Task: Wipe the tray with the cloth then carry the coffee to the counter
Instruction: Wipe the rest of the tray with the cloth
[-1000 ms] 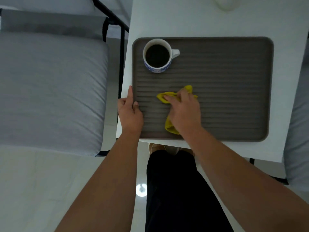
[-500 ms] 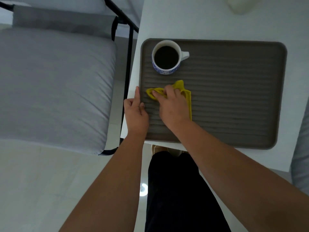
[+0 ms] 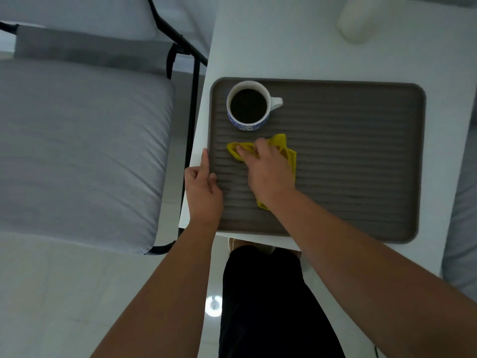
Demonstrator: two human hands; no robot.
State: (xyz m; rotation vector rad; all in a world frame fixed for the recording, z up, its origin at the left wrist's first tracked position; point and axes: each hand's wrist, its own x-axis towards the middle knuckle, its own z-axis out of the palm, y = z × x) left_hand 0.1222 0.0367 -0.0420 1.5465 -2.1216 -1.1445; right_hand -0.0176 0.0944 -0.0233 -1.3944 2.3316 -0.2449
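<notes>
Yellow cloth [image 3: 288, 153] lies bunched under the right hand [image 3: 268, 174], which presses down on it palm-first with the fingers [image 3: 244, 151] curled over the fabric; one crumpled end pokes out past the fingertips toward the left, a wider fold spreads out on the far side of the knuckles, and a small corner shows below the wrist. The left hand [image 3: 204, 192] sits at the near-left edge of the tray [image 3: 361, 156]; its index finger is stretched out straight along the rim while the thumb rests on the ribbed inner surface, so the hand is steadying the edge rather than closed on anything.

The tray is a dull grey-brown rectangle with rounded corners and a low raised rim, its floor lined with parallel ridges running side to side; it lies flat on a white table [image 3: 271, 47]. At the tray's far-left corner stands the coffee mug [image 3: 249, 105] — white inside, with a blue pattern on the outer wall, filled with dark coffee, its handle pointing right; the cloth is just on the near side of it, apart from it.

Left of the table stands a grey cushioned chair [image 3: 77, 151] with a black metal frame; a pale rounded object [image 3: 357, 21] — blurred — rests on the far part of the table.
</notes>
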